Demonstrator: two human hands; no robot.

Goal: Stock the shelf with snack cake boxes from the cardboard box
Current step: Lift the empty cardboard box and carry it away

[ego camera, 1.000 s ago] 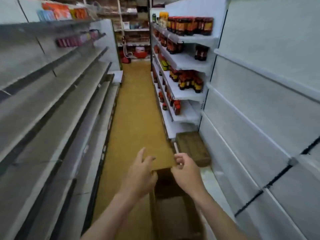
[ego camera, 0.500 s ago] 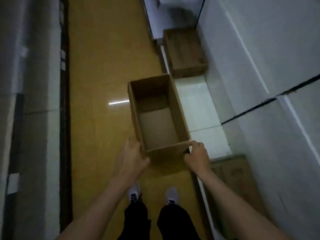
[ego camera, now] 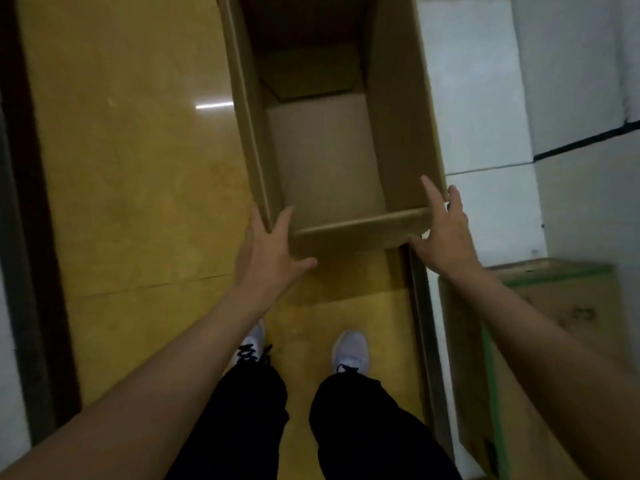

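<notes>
1. Down on the yellow floor [ego camera: 131, 174] of the aisle stands the cardboard box [ego camera: 329, 157], open at the top, its long axis running from near to far.
2. Inside it only bare brown cardboard shows, the far part in shadow.
3. The left hand [ego camera: 268, 251] is at the box's near left corner: fingers straight and spread, some on the outer face of the left wall, one laid over the rim inside, the thumb against the near wall.
4. The right hand [ego camera: 446, 233] is at the near right corner in much the same way, wide and flat, fingers straight along the right wall on either side of its rim, the thumb low on the near wall.
5. Neither hand curls round the cardboard; both press it with straight fingers.
6. Just near of the box, two pale shoes [ego camera: 349, 351] and dark trouser legs [ego camera: 367, 427] stand on the floor between the forearms.
7. On the right runs the white shelf [ego camera: 485, 116], its low base board touching or just beside the box's right wall; I cannot tell which.
8. Near right, a second carton [ego camera: 554, 306] edged with green tape sits on that base.
9. At the left edge a dark strip [ego camera: 31, 237] runs along the foot of the opposite shelving.
</notes>
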